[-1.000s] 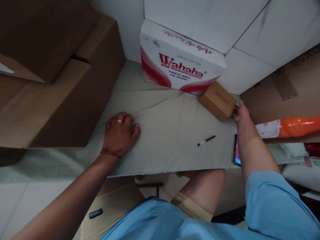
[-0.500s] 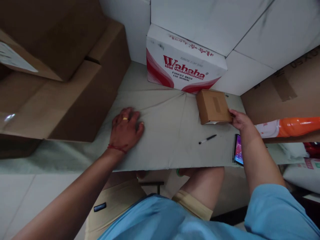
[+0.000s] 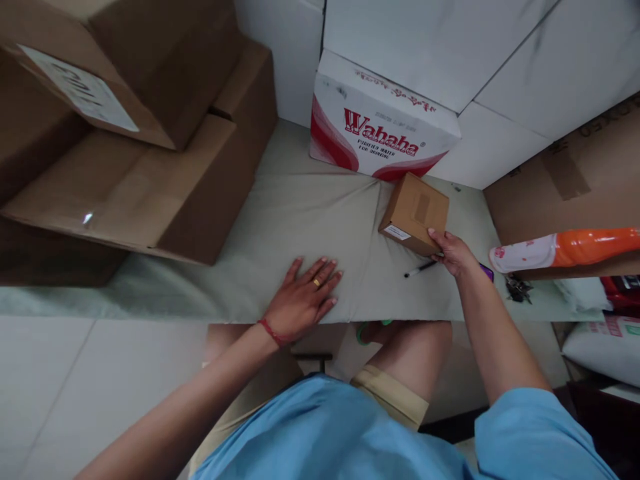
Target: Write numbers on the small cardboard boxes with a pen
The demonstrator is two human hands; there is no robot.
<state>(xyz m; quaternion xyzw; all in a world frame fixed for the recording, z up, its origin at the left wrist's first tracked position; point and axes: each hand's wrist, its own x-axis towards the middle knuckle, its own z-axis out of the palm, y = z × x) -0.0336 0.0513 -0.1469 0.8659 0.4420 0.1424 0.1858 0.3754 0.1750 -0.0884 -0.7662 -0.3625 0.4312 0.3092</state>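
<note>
A small brown cardboard box (image 3: 414,213) with a strip of tape on top and a white label on its side sits on the cloth-covered table (image 3: 300,220). My right hand (image 3: 451,252) grips its near right corner, fingers closed on the edge. Flat on the cloth near the table's front edge lies my left hand (image 3: 306,299), fingers stretched out and holding nothing, a ring on one finger and a red thread at the wrist. A black pen (image 3: 419,269) lies just below the box, beside my right hand.
A white and red Wahaha carton (image 3: 380,133) stands against the wall behind the small box. Large brown cartons (image 3: 145,147) are stacked at the left. At the right are a leaning cardboard sheet (image 3: 575,180), an orange and white roll (image 3: 565,248), keys (image 3: 517,288) and a phone's edge (image 3: 486,271).
My right hand has pulled the small box toward me and to the left, turning it. My left hand slid right and nearer the front edge, its fingers now spread flat.
</note>
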